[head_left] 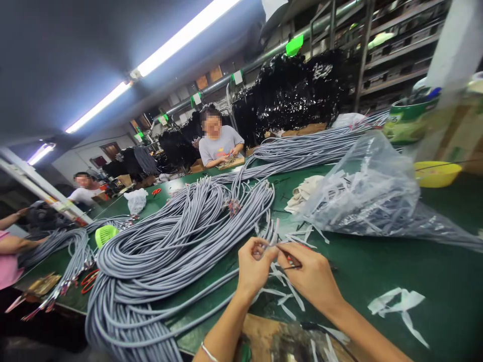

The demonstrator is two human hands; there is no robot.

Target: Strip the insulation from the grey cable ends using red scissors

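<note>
My left hand (252, 266) is closed in a pinch on the end of a grey cable, whose grey sheath runs back toward the pile. Right against it, my right hand (315, 274) is also closed, its fingertips meeting the left ones at the cable end. A small dark tool with red on it (293, 260) sits in the right palm, partly covered by fingers; its kind cannot be made out. Beyond my hands lies a large looped bundle of grey cables (169, 251). White strips of scrap (296, 294) are scattered beneath and around both hands.
A clear plastic bag of white strips (362, 196) stands at right, beside a crumpled cloth (304, 193) and a yellow bowl (437, 173). More strips (398, 304) lie on the green table (433, 266). Red-handled scissors (89, 281) are at left. A co-worker (221, 143) sits across.
</note>
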